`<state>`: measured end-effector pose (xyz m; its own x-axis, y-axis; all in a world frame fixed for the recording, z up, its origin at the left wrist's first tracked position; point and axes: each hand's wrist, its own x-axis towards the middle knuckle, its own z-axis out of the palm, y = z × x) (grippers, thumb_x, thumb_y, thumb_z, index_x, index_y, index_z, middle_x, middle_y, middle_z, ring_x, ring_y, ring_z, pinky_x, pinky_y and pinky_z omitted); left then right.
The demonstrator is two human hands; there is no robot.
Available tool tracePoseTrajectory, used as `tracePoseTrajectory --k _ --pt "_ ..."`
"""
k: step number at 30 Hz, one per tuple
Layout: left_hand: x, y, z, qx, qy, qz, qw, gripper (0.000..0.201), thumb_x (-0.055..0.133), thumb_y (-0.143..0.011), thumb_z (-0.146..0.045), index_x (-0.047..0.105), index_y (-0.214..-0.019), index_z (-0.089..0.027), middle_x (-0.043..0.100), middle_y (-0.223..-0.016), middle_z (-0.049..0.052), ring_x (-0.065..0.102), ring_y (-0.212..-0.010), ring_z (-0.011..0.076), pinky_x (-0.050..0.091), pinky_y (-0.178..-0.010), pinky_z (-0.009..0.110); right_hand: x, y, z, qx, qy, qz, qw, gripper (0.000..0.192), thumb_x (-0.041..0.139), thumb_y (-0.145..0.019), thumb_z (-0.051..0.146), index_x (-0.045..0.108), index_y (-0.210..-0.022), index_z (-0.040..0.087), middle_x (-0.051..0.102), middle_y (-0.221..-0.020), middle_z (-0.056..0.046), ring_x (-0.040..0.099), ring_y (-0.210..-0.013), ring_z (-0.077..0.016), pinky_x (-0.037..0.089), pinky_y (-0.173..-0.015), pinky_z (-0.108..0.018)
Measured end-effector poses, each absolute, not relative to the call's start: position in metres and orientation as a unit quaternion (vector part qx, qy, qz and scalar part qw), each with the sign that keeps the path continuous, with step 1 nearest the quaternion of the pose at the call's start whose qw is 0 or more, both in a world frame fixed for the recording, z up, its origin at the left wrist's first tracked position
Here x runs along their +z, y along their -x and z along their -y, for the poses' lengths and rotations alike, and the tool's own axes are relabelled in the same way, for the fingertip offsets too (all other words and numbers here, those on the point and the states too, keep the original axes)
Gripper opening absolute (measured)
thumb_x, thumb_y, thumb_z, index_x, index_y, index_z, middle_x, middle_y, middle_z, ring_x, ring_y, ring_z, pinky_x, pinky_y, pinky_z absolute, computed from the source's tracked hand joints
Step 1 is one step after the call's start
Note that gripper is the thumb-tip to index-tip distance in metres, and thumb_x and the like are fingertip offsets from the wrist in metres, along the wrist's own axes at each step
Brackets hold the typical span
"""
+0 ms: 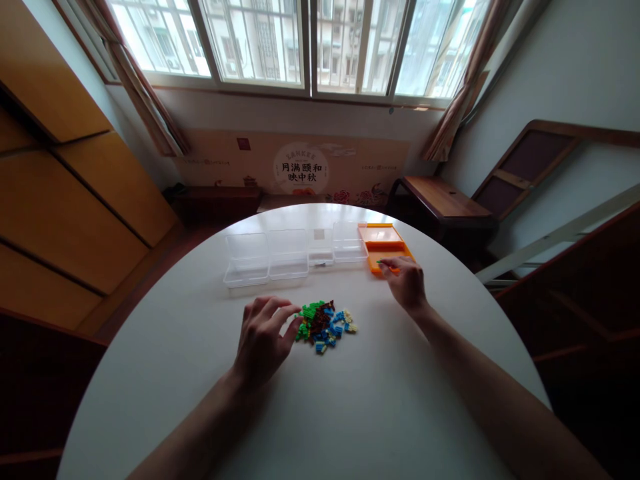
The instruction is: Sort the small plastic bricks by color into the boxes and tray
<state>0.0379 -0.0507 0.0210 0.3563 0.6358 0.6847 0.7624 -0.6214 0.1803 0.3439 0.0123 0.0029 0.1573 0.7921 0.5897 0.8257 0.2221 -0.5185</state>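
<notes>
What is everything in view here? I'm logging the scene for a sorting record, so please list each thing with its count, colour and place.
table: one, white, round, fills the foreground
pile of small bricks: one heap, green, blue, brown and pale yellow, table centre
clear boxes: four, transparent, in a row behind the pile
orange tray: one, orange, right end of the row
windows: a barred row, bright, along the far wall
curtains: two, brownish, at the window's sides
banner: one, beige with printed characters, under the window
left hand: one, fingertips at the pile's left edge
right hand: one, at the tray's near edge, pinching something small and green
</notes>
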Motion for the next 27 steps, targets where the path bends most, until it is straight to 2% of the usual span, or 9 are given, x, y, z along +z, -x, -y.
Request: tracePoseTrajectory --k 7,14,21,27 --pt "0.017 -0.036 0.049 -0.361 0.818 0.444 0.066 0.01 0.059 -0.084 -0.017 0.068 -0.087 -0.02 0.068 -0.087 0.004 0.056 -0.09 0.0217 0.04 -0.081 0.037 -0.011 -0.378 -0.025 -0.026 0.674 0.6 0.431 0.03 0.05 -0.085 0.031 0.074 -0.096 0.015 0.072 -0.096 -0.012 0.061 -0.091 -0.0274 0.046 -0.086 -0.039" --pt "0.013 -0.032 0.047 -0.308 0.811 0.496 0.027 0.031 0.047 -0.078 -0.005 0.069 -0.093 -0.02 0.068 -0.097 0.006 0.055 -0.098 0.024 0.04 -0.086 0.04 -0.013 -0.361 -0.019 -0.022 0.637 0.62 0.457 0.027 0.052 -0.084 0.031 0.074 -0.087 0.015 0.072 -0.088 -0.01 0.062 -0.082 -0.0243 0.047 -0.083 -0.038" --pt "0.013 -0.029 0.043 -0.281 0.803 0.525 0.009 0.017 0.057 -0.083 -0.023 0.072 -0.09 -0.023 0.068 -0.098 0.006 0.056 -0.099 0.0258 0.04 -0.088 0.042 -0.013 -0.345 -0.011 -0.023 0.612 0.664 0.43 0.022 0.054 -0.085 0.028 0.074 -0.087 0.018 0.071 -0.088 -0.008 0.061 -0.085 -0.0232 0.045 -0.085 -0.038" --pt "0.011 -0.031 0.04 -0.281 0.813 0.51 0.011 0.013 0.06 -0.083 -0.024 0.072 -0.078 -0.024 0.068 -0.092 0.004 0.056 -0.095 0.0244 0.039 -0.085 0.04 -0.007 -0.332 -0.004 -0.012 0.584 0.678 0.446 0.019 0.056 -0.085 0.026 0.073 -0.085 0.017 0.069 -0.083 -0.007 0.061 -0.079 -0.0221 0.046 -0.08 -0.036"
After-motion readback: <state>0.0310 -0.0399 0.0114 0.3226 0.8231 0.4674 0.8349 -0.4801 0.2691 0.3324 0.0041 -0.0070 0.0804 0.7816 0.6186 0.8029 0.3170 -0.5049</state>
